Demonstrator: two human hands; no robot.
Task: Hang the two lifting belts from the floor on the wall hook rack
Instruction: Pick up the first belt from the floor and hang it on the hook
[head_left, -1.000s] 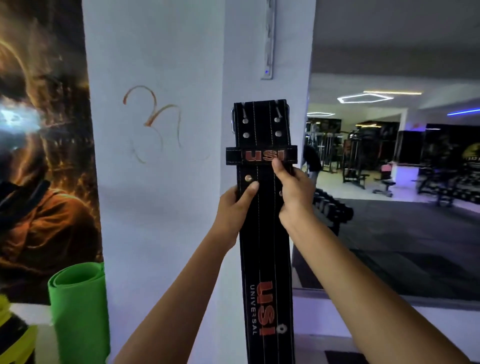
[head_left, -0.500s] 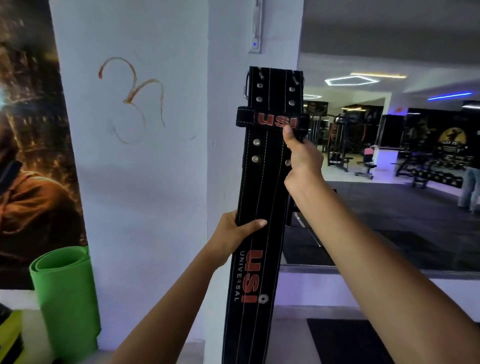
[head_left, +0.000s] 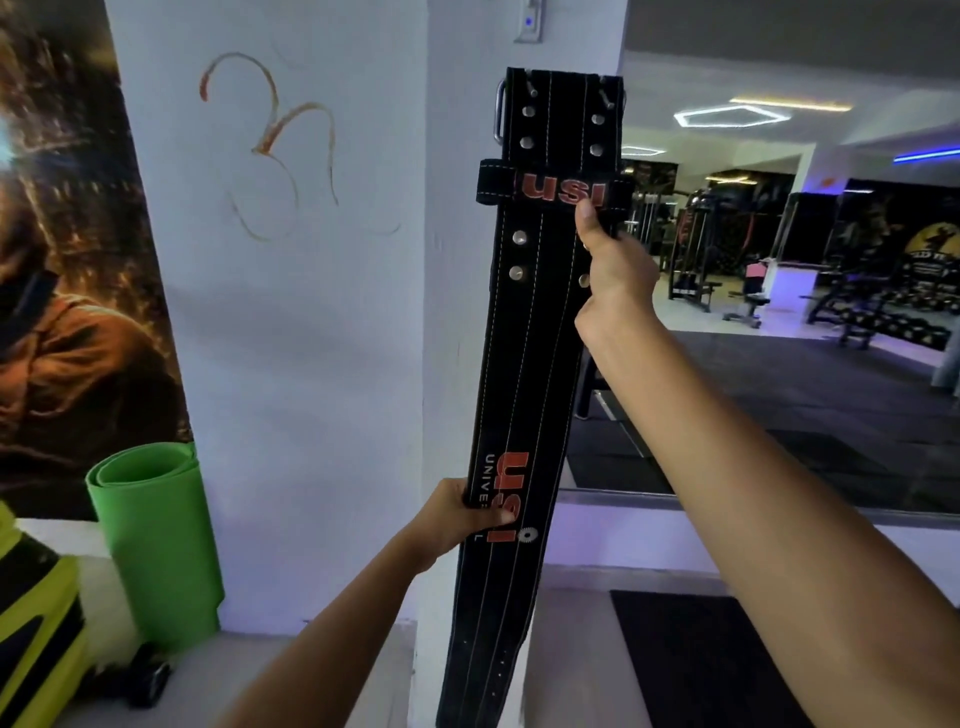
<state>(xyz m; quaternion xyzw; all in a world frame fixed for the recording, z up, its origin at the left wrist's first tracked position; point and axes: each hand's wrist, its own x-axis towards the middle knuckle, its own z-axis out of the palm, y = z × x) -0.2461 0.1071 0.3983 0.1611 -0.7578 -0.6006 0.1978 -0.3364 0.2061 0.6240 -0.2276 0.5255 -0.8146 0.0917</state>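
- One lifting belt is up in the air, held long and straight in front of the white pillar, with its buckle end at the top.
- Only this belt shows; the second belt is not in sight, so I cannot tell if it hangs yet or waits on the floor.
- At the very top edge of the pillar sits a small white fitting with a blue light (it may be the bottom of the hook rack, but too little of it shows to be sure).
- My guess is that the job is early or about half done: this belt is off the floor but not on a hook yet, so it must go up higher and catch on one.
- The right hand is high up, arm stretched out, just under the loop with the red letters.
- Its thumb presses flat on the front of the belt and the other fingers curl around the right edge, so it pinches the belt.
- The left hand is low down, arm bent up from below.
- It is closed on the left edge by the red and white words, thumb on the front, keeping the belt steady.
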